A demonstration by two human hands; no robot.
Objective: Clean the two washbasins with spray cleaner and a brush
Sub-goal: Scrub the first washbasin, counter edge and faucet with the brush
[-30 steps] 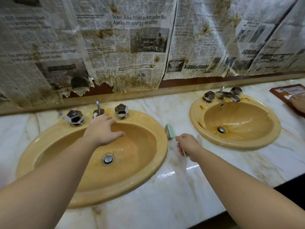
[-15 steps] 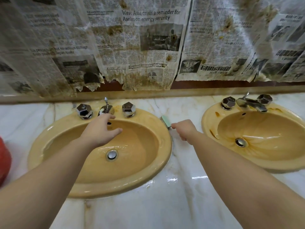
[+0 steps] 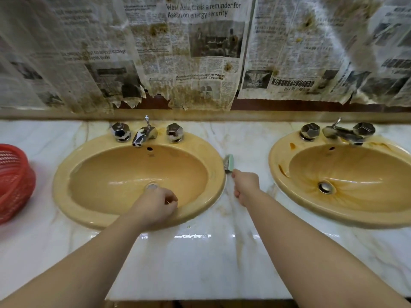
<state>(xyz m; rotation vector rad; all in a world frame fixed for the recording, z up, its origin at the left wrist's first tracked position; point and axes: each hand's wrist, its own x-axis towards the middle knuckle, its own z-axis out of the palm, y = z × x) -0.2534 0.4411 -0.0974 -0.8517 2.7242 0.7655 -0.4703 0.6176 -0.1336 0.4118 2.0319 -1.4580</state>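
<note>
Two yellow washbasins are set in a marble counter. The left basin point(image 3: 77, 174) has a chrome tap point(image 3: 144, 134) and a drain partly hidden by my left hand point(image 3: 156, 207), which hangs over the bowl's near side with fingers loosely curled, holding nothing I can see. The right basin point(image 3: 280, 156) shows brown stains on its rim and bowl. My right hand point(image 3: 245, 187) grips the handle of a green brush point(image 3: 228, 163); its head rests on the counter right at the left basin's right rim. No spray cleaner is in view.
A red plastic basket point(image 3: 13, 181) stands at the far left of the counter point(image 3: 200, 263). Stained, torn newspaper point(image 3: 200, 52) covers the wall behind the taps. The right basin's tap point(image 3: 342, 133) has two faceted chrome knobs.
My left hand has pulled back from the tap to the near side of the left bowl. My right hand with the brush stays beside the left basin's rim. The view shifted left, showing the basket.
</note>
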